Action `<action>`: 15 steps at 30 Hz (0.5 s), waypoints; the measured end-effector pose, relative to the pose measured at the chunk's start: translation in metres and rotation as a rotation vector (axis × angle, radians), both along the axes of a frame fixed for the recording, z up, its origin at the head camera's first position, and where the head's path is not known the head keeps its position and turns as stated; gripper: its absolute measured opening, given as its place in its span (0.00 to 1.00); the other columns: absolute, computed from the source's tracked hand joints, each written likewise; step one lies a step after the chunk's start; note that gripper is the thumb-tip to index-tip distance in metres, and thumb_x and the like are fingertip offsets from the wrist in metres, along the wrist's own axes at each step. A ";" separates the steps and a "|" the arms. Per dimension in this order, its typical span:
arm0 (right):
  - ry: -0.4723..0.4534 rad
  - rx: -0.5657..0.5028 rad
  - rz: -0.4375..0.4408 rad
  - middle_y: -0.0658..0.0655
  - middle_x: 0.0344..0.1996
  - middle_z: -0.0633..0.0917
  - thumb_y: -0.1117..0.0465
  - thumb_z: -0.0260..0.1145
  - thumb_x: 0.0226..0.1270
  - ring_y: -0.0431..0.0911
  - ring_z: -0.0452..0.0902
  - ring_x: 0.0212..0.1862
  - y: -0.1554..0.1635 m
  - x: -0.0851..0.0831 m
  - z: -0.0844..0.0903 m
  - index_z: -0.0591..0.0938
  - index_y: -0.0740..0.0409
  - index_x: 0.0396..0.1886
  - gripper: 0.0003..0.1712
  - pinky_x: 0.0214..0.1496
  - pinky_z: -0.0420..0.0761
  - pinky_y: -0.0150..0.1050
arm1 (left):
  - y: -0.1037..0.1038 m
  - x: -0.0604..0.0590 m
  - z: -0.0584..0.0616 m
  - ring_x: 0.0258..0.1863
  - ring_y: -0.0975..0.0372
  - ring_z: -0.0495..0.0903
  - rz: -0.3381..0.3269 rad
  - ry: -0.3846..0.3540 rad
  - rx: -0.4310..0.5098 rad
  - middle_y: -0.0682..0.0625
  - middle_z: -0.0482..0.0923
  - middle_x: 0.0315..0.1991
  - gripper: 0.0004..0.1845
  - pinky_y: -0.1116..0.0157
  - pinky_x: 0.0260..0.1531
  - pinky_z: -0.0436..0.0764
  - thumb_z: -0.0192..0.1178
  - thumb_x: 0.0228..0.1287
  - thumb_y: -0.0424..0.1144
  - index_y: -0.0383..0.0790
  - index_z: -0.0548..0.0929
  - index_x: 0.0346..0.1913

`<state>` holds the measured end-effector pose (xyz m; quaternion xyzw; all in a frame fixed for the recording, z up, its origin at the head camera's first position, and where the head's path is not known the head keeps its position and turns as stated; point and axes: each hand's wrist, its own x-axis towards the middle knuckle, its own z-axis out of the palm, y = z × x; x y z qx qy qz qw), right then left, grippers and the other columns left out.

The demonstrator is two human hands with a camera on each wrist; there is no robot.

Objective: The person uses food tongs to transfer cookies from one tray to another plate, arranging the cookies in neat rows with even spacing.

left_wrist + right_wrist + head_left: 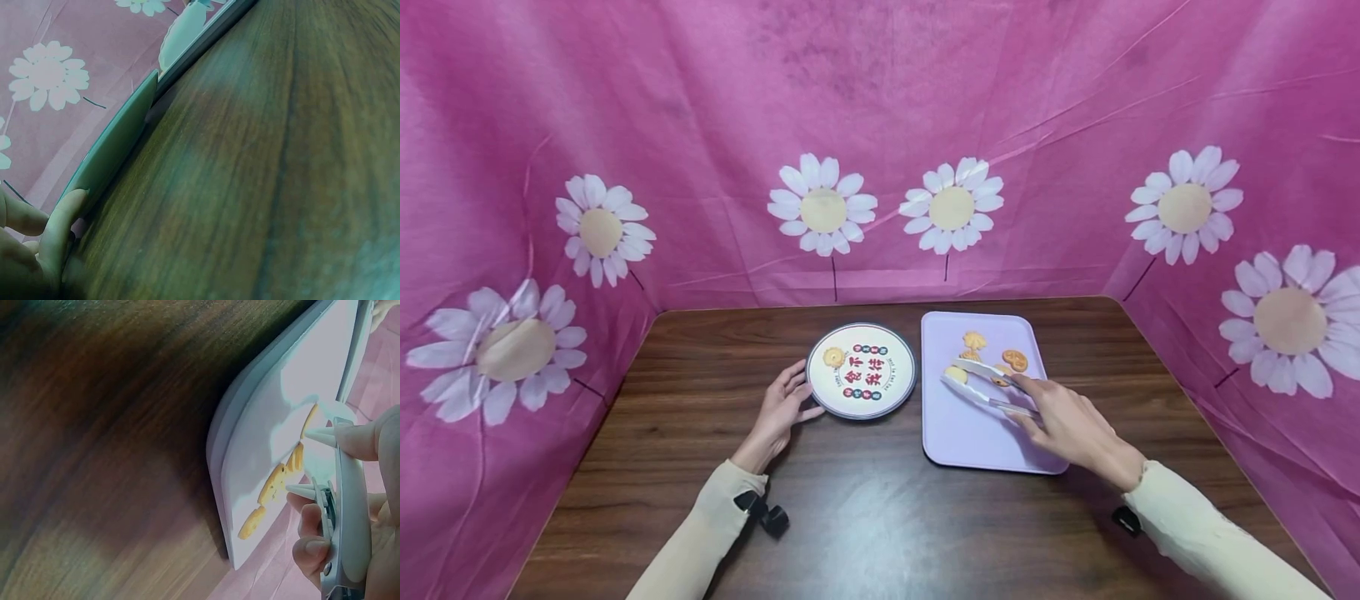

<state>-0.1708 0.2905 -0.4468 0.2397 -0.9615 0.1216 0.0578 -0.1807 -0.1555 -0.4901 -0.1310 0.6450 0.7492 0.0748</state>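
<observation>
My left hand point(781, 408) rests at the left rim of a round white plate point(895, 379) with printed red lettering, thumb and fingers spread along the edge. One flower-shaped cookie point(833, 357) lies on the plate's upper left. My right hand point(1071, 421) grips metal tongs point(353, 519) with white tips over a lilac tray point(970, 437). Between the parted tips is a pale yellow round cookie point(957, 374). Close behind the tongs lie a golden flower-shaped cookie point(974, 340) and a pretzel-shaped cookie point(1015, 360); another cookie point(1002, 375) is partly hidden by the tongs.
Plate and tray stand side by side on a dark wooden table point(865, 508), a narrow gap between them. A pink cloth point(880, 100) printed with white daisies hangs behind the table and along both sides.
</observation>
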 end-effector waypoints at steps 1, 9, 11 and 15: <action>0.005 -0.002 0.000 0.67 0.46 0.89 0.49 0.74 0.67 0.48 0.81 0.35 0.001 0.000 0.000 0.78 0.62 0.67 0.35 0.29 0.87 0.51 | 0.000 0.000 0.000 0.70 0.44 0.69 -0.001 0.001 0.001 0.32 0.60 0.78 0.31 0.61 0.46 0.94 0.45 0.80 0.25 0.35 0.57 0.81; -0.017 0.004 -0.014 0.67 0.44 0.89 0.49 0.74 0.66 0.47 0.80 0.35 0.005 0.000 -0.003 0.78 0.63 0.66 0.35 0.29 0.86 0.50 | 0.001 -0.001 -0.002 0.70 0.45 0.69 0.004 -0.001 0.011 0.33 0.60 0.78 0.31 0.62 0.45 0.94 0.44 0.80 0.25 0.36 0.56 0.82; -0.028 0.004 -0.016 0.66 0.45 0.89 0.49 0.74 0.66 0.46 0.79 0.34 0.005 0.000 -0.003 0.78 0.63 0.67 0.35 0.28 0.84 0.47 | 0.001 -0.001 -0.002 0.70 0.45 0.69 0.003 -0.001 0.010 0.33 0.60 0.78 0.31 0.61 0.46 0.94 0.44 0.80 0.25 0.36 0.56 0.82; -0.037 0.004 -0.014 0.65 0.44 0.89 0.50 0.75 0.66 0.45 0.75 0.32 0.005 0.000 -0.005 0.77 0.63 0.67 0.35 0.26 0.80 0.42 | 0.001 -0.002 -0.001 0.71 0.45 0.69 -0.001 -0.002 0.002 0.32 0.60 0.78 0.30 0.59 0.48 0.94 0.44 0.80 0.26 0.36 0.56 0.82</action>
